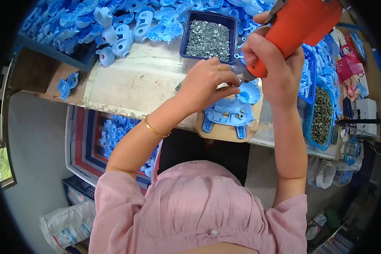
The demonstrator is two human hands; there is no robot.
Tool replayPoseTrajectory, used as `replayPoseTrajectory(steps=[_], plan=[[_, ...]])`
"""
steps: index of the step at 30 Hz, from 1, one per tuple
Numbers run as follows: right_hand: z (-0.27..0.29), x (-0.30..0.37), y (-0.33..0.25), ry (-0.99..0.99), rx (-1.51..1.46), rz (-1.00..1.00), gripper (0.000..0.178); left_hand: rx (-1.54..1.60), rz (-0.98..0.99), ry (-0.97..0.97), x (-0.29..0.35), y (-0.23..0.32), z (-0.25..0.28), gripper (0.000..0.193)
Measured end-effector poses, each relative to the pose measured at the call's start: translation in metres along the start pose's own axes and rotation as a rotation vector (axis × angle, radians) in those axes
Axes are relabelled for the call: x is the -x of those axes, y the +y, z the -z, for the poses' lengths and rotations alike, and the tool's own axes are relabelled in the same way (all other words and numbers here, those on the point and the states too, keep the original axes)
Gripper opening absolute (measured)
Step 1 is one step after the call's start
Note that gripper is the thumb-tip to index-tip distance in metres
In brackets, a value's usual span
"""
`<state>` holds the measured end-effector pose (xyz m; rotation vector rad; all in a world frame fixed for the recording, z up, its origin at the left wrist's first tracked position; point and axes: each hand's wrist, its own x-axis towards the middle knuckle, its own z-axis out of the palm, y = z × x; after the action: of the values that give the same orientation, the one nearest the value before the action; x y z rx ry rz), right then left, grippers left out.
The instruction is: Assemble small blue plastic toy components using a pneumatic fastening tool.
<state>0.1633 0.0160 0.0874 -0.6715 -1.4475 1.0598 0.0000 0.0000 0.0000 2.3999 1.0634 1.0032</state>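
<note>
A light blue animal-shaped plastic shell [224,115] lies on a tan board [202,132] at the table's front edge. My right hand [279,70] is wrapped round an orange power screwdriver [305,25], tilted so its tip points down at the shell's upper part. Close to that tip, my left hand [205,84] has its thumb and forefinger pinched together; whatever lies between them is too small to make out. Small metal pieces sit in the lower part of the shell. Beyond my left hand stands a dark blue tray [183,42] filled with small screws.
A heap of blue plastic shells [122,38] covers the table's back and left. At the right are a blue basket [312,80] of blue parts and a light blue basket [326,146] of metal pieces. A striped container [78,144] holding blue parts stands below the table, left.
</note>
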Motion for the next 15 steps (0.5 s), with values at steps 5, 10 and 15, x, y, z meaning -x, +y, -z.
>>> replayPoseTrajectory(steps=[5,10,15], plan=[[-0.002,0.005,0.002,0.012,0.022,0.027,0.034,0.021,-0.028,0.037,0.002,0.003,-0.003,0.016],[-0.002,0.009,0.001,-0.01,0.015,0.015,0.034,0.102,0.018,0.034,0.01,0.002,-0.009,0.017],[-0.004,0.011,0.004,-0.03,-0.028,-0.028,0.034,0.079,0.021,-0.029,0.015,0.01,-0.002,0.023]])
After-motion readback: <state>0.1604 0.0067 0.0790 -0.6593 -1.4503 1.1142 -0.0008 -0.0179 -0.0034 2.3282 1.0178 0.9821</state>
